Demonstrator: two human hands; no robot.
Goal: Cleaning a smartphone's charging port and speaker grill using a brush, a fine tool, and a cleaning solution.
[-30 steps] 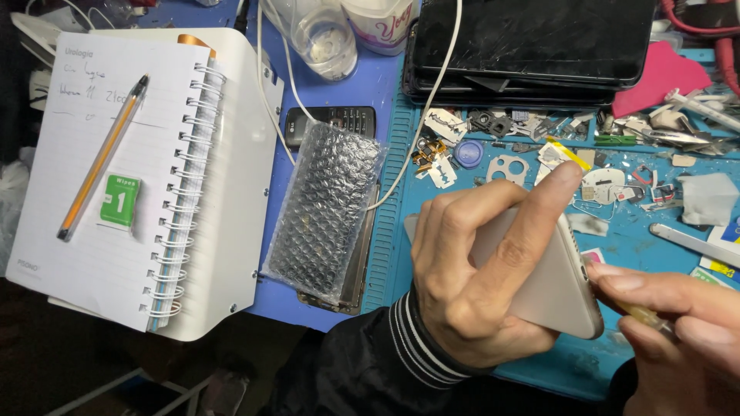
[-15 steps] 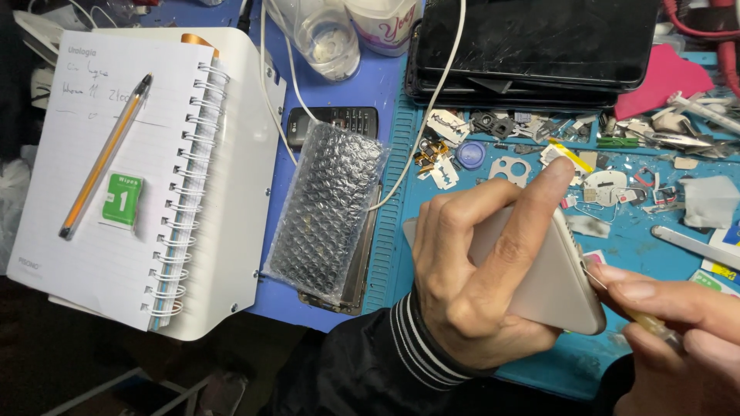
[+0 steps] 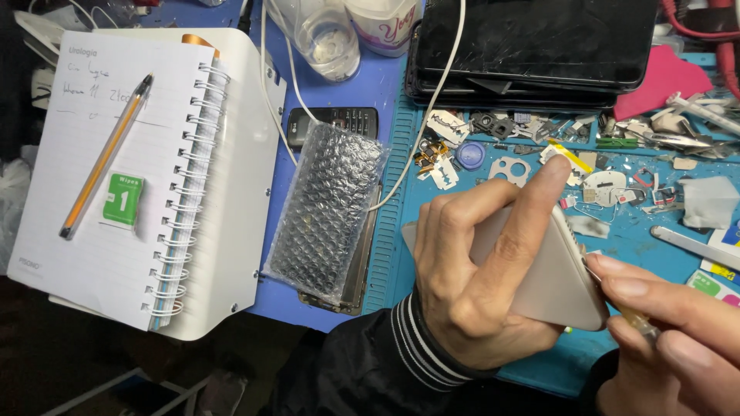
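Note:
My left hand (image 3: 482, 281) grips a pale beige smartphone (image 3: 551, 277), back side up, tilted above the blue work mat (image 3: 401, 154). Its index finger lies along the phone's upper edge. My right hand (image 3: 667, 339) enters from the lower right and pinches a thin metal-tipped tool (image 3: 628, 312), maybe a small screwdriver. The tool's tip touches the phone's right end near the corner.
A bubble-wrapped flat package (image 3: 327, 212) lies on another device left of my hands. A spiral notebook (image 3: 131, 177) with an orange pen (image 3: 104, 158) is at far left. Small parts and scraps (image 3: 593, 166) litter the mat. Dark tablets (image 3: 532, 46) are stacked behind, beside a cup (image 3: 327, 35) and white cable (image 3: 439, 92).
Both hands and the phone stay almost in place; the tool tip remains at the phone's right end with only a slight shift.

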